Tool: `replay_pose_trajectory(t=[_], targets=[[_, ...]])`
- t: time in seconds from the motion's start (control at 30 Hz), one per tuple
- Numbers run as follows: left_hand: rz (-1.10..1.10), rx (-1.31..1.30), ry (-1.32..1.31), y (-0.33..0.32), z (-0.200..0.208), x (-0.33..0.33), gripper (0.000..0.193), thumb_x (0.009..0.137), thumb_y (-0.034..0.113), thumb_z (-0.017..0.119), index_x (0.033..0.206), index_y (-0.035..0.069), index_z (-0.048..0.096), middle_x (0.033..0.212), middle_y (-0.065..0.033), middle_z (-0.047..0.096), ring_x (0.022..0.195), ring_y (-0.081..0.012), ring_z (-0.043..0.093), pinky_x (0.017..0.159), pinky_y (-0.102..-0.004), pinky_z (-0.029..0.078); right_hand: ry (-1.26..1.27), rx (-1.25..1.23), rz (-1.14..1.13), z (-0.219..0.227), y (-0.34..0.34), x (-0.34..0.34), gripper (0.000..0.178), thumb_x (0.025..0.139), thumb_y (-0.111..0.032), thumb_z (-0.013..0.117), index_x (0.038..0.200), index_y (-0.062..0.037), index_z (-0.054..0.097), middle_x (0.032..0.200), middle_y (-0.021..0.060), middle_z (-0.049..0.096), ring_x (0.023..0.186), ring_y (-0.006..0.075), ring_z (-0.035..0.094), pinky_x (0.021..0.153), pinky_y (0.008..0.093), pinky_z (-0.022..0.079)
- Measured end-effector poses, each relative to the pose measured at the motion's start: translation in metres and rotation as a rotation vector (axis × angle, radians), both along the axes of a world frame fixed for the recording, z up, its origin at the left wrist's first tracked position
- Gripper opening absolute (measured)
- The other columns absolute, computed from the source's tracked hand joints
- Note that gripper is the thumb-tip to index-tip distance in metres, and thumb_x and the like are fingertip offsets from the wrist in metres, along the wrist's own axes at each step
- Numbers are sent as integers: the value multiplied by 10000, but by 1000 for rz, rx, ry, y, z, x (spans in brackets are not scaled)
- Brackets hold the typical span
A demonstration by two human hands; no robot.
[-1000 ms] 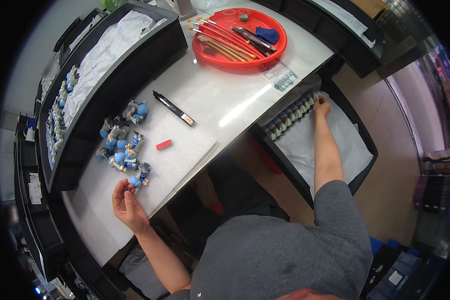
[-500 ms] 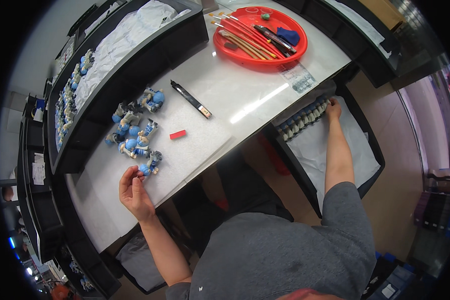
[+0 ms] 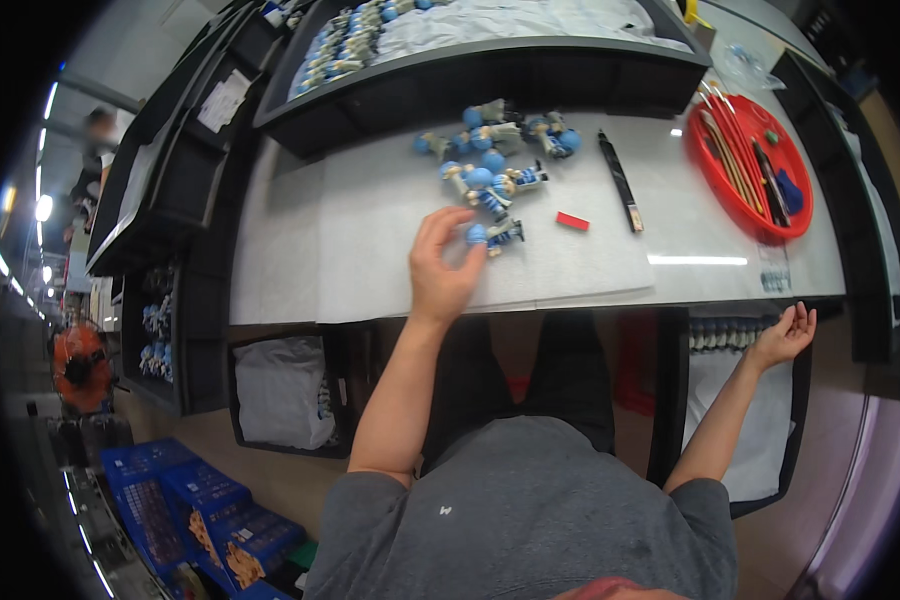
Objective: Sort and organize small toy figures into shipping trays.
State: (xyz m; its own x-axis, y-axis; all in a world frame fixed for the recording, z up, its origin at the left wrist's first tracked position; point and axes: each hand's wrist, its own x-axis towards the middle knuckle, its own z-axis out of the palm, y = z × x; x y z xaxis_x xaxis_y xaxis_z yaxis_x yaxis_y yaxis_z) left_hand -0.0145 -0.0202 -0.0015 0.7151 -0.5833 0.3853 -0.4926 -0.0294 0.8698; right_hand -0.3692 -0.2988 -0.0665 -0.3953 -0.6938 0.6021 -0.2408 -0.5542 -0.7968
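Note:
On the white table, my left hand point(image 3: 444, 266) reaches to the nearest small figurine point(image 3: 505, 237), which lies on its side. My thumb and fingers stand apart on either side of its round blue head; whether they touch it I cannot tell. Just beyond lies a loose group of similar blue, white and grey figurines point(image 3: 482, 178). My right hand point(image 3: 785, 337) is raised at the table's right front edge, fingers loosely curled and apart, nothing visible in them. Below it, a black tray point(image 3: 798, 440) lined with white sheet holds a row of figurines point(image 3: 722, 332) along its far end.
Right of the group lie a small red block point(image 3: 572, 221) and a black pen-like tool point(image 3: 621, 182). A red dish point(image 3: 808, 215) holds brushes and a blue cloth. A large black tray point(image 3: 490, 88) of figurines runs along the back. Blue crates point(image 3: 160, 500) stand at lower left.
My head view has turned, so the table now lies level. My right hand has come away from the row of figurines in the tray. My left thumb and fingers now flank the near figurine's head.

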Motion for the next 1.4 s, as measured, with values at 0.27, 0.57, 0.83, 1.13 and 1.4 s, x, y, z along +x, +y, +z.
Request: replay_pose_trajectory(t=[0.27, 0.57, 0.83, 1.13, 1.4], targets=[[-91, -143, 288, 10, -4, 2, 230, 771, 111, 632, 976, 19, 581, 865, -56, 586, 752, -128, 561, 647, -242, 448, 42, 113, 898, 72, 118, 148, 140, 801, 55, 507, 927, 20, 557, 865, 66, 571, 754, 115, 543, 688, 213, 442], [-259, -286, 612, 21, 2, 9, 368, 841, 327, 536, 1023, 10, 572, 699, 1, 562, 572, -42, 469, 506, -163, 376, 333, 335, 1577, 92, 183, 247, 338, 775, -16, 596, 1098, 3, 499, 978, 120, 578, 846, 149, 578, 704, 241, 482], [-346, -360, 740, 18, 4, 14, 292, 868, 266, 519, 986, 9, 593, 766, 5, 573, 635, -49, 467, 572, -190, 380, 208, 544, 1667, 75, 185, 250, 386, 807, -81, 595, 1156, -8, 444, 921, 117, 589, 828, 147, 583, 705, 247, 484], [-282, -268, 674, 16, 2, 13, 253, 852, 238, 552, 938, 5, 596, 706, 0, 575, 605, -48, 490, 529, -167, 380, 220, 579, 1729, 77, 183, 248, 504, 788, -87, 620, 1225, -29, 374, 925, 115, 582, 850, 157, 575, 748, 275, 477], [-291, -284, 643, 17, 1, 13, 254, 855, 225, 549, 996, 23, 606, 716, 4, 575, 611, -47, 482, 532, -166, 375, 247, 523, 1687, 77, 185, 249, 590, 742, -79, 671, 1243, -52, 359, 953, 115, 566, 885, 163, 568, 768, 280, 477]])
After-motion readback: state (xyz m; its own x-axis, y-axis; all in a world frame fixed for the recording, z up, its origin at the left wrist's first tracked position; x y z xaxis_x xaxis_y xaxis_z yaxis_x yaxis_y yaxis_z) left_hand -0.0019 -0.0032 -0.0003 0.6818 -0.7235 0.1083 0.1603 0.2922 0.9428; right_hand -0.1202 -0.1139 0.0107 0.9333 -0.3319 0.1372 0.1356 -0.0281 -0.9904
